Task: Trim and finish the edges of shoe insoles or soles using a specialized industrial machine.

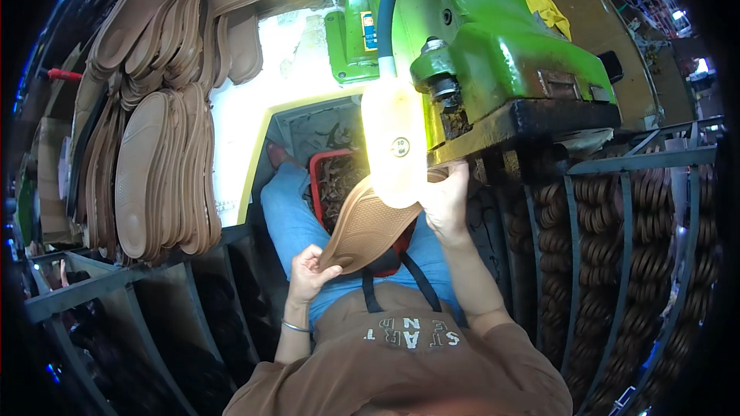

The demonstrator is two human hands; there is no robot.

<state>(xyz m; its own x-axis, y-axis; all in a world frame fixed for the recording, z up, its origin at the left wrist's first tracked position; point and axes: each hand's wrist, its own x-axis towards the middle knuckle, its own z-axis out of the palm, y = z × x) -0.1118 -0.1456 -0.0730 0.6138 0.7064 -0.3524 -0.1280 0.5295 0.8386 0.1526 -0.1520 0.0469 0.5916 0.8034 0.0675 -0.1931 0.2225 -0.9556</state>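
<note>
A brown shoe sole [368, 233] with a textured face is held tilted above my lap, between both hands. My left hand [309, 275] is closed on its near rounded end, thumb on top and fingers beneath. At the far right end my right hand [447, 204] grips the edge, close under the black head of a green machine [532, 54]. A bright lamp [395, 139] hangs in front of that end and hides part of the sole and some right-hand fingers. Whether more than one sole is in my hands I cannot tell.
Stacks of brown soles [166, 169] stand on the left of the white table [239, 127]. Below the machine sits a red bin [314, 177] of brown scraps. Metal racks [644, 160] with rows of soles flank my right side; another rack [85, 293] stands at left.
</note>
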